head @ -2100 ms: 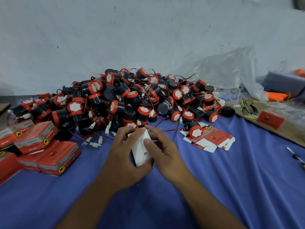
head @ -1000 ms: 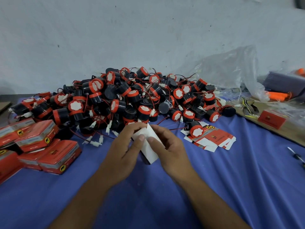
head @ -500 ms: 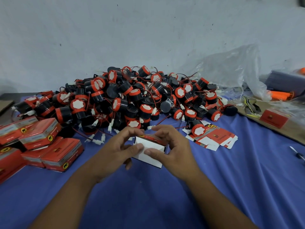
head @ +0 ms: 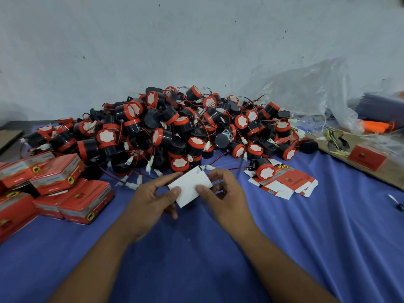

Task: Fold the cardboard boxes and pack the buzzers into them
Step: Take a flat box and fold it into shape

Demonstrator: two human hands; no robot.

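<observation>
Holding a small cardboard box (head: 189, 186), white side up, the left hand (head: 150, 203) and right hand (head: 227, 199) pinch its flat sides above the soft blue cloth (head: 306, 248), near the pile of round black-and-red buzzers (head: 175, 130).

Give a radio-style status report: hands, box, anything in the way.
Left hand and right hand both pinching the cardboard box. Box mid-fold, white panel showing. Buzzer pile just beyond, nothing blocking.
</observation>
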